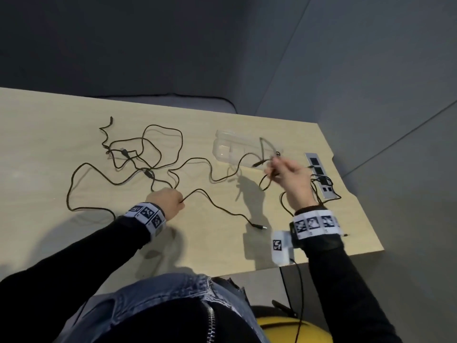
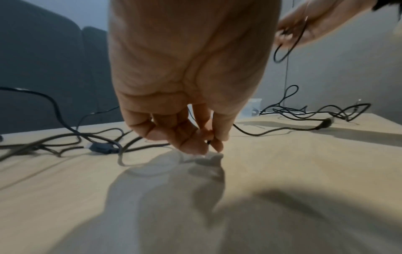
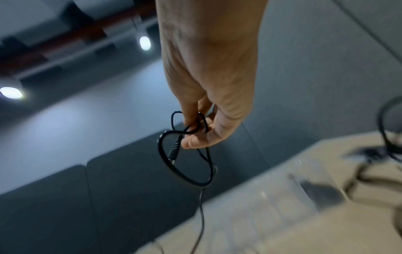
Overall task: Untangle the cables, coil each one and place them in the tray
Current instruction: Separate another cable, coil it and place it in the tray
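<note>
On table [image 1: 49,144], left hand [image 1: 168,201] pinches cable [image 1: 212,201]; right hand [image 1: 294,177] grips loops [image 3: 185,154].

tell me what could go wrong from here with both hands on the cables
1. The right hand holds small loops of black cable in the air while the rest trails into the tangle; pulling could tighten the crossings.
2. That hand works just over the clear tray, so a tug may drag the light tray.
3. The left hand only pinches a strand at the fingertips; it could slip.
</note>
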`<state>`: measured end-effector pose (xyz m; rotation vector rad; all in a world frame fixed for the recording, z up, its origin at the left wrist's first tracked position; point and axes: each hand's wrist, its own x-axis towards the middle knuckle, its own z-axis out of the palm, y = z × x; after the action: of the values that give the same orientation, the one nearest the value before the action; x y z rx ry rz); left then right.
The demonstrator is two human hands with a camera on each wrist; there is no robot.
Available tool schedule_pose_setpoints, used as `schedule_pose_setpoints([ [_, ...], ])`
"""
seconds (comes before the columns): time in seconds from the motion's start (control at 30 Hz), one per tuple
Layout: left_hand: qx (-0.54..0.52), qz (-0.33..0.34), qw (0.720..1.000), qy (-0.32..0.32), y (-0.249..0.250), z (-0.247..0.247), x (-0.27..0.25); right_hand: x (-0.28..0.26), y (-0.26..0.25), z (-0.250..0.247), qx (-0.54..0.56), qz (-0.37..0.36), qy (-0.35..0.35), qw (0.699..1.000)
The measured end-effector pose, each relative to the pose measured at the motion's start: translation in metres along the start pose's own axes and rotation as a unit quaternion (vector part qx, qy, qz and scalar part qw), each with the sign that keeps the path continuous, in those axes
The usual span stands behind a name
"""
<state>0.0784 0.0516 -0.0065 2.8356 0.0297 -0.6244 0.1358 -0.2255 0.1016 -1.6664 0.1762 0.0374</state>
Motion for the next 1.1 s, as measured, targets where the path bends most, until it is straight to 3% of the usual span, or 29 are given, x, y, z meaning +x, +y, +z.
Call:
schedule_pose_setpoints([
  [0.1, -0.023, -0.019, 0.999, -0.012, -0.001, -0.015, 0.003, -0.010, -0.050, -0.014, 0.046, -0.078, 0.019, 0.996],
  [0.2, -0.100, 0.043, 0.990, 0.094, 0.019, -0.040, -0.003, -0.023, -0.086, -0.016, 0.033, -0.135, 0.011, 0.990],
  [0.27, -0.151, 0.161, 0.955, 0.197, 0.044, -0.062, -0.012, -0.031, -0.097, -0.011, 0.011, -0.140, -0.010, 0.990],
  [0.33, -0.230, 0.270, 0.898, 0.261, 0.071, -0.079, -0.028, -0.036, -0.098, -0.001, -0.013, -0.127, -0.030, 0.991],
  [0.4, -0.316, 0.317, 0.847, 0.286, 0.095, -0.089, -0.045, -0.042, -0.095, 0.009, -0.038, -0.115, -0.045, 0.992],
  [0.47, -0.386, 0.311, 0.824, 0.274, 0.111, -0.091, -0.057, -0.047, -0.089, 0.017, -0.055, -0.106, -0.063, 0.991],
  [0.6, -0.414, 0.257, 0.844, 0.223, 0.116, -0.088, -0.061, -0.052, -0.076, 0.024, -0.090, -0.093, -0.105, 0.986],
  [0.7, -0.379, 0.287, 0.857, 0.201, 0.106, -0.091, -0.061, -0.055, -0.069, 0.023, -0.116, -0.075, -0.142, 0.980],
  [0.8, -0.342, 0.293, 0.871, 0.195, 0.095, -0.096, -0.060, -0.050, -0.064, 0.008, -0.211, -0.077, -0.148, 0.963],
  [0.83, -0.372, 0.284, 0.862, 0.194, 0.093, -0.098, -0.060, -0.048, -0.062, 0.002, -0.259, -0.086, -0.153, 0.950],
  [0.9, -0.496, 0.227, 0.813, 0.201, 0.087, -0.106, -0.060, -0.043, -0.053, -0.012, -0.333, -0.093, -0.167, 0.923],
  [0.97, -0.562, 0.176, 0.780, 0.211, 0.078, -0.117, -0.060, -0.045, -0.045, -0.021, -0.327, -0.082, -0.172, 0.926],
  [1.1, -0.414, 0.208, 0.863, 0.200, 0.067, -0.124, -0.062, -0.056, -0.037, -0.010, -0.259, -0.100, -0.146, 0.949],
])
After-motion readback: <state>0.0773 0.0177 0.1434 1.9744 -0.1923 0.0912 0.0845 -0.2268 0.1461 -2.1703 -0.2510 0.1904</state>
